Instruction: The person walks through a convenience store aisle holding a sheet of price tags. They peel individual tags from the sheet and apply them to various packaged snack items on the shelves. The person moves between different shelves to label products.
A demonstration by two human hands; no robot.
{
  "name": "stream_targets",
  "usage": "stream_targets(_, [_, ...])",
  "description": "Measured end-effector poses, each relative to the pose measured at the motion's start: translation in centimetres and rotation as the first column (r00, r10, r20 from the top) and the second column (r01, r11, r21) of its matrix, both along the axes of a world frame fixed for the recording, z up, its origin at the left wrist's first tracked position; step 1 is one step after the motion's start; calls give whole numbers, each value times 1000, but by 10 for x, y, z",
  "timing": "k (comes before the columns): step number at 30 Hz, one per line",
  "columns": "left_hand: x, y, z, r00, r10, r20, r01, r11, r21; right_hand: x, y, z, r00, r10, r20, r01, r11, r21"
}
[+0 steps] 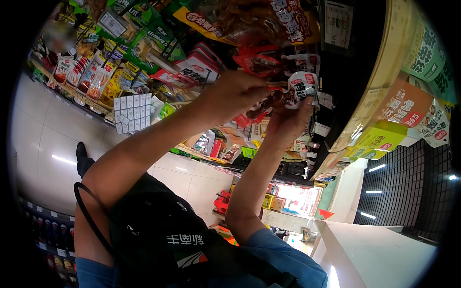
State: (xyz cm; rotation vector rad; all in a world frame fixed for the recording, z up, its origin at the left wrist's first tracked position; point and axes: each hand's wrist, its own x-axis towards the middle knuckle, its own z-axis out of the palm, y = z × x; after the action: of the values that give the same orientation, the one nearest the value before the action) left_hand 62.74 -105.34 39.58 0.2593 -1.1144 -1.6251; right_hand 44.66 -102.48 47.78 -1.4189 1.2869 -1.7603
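Note:
My right hand [288,124] holds a white, black and red snack pouch [303,88], thumb across its printed front. Beside it, my left hand [230,97] has thumb and fingertips pinched on the red edge of a snack packet [276,87]; which packet that edge belongs to is hard to tell. Red snack packets [257,61] with dark contents hang right behind both hands. Nearer the left wrist are white and red packets [198,70] in a stack. A large yellow and brown snack bag [248,21] hangs beyond the hands.
The view is turned sideways, floor [47,118] at left and ceiling grid [392,190] at right. A sheet of price labels [132,113] projects by the left forearm. Green bags [155,50] hang on hooks. Boxes [378,140] line the top shelf edge [354,108]. Bottles [54,230] stand behind.

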Motion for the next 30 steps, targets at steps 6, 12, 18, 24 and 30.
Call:
stream_targets(6, [0,2,-2,989,96,112,-82,989,-120,3,0,2,996,3,85,-3,1000,-1])
stream_targets(12, [3,6,0,986,119,118,-98,980,-170,10,5,3,990,47,133,-48,999,5])
stream_targets(18, [2,5,1,987,129,97,-113,981,-156,16,-3,5,989,-34,143,35,999,-7])
stream_targets(24, [0,9,6,985,154,81,-134,970,-205,17,-2,10,979,-27,200,30,999,-14])
stream_targets(30, [1,8,1,983,169,72,-150,965,-216,11,-3,9,986,1,164,10,998,-66])
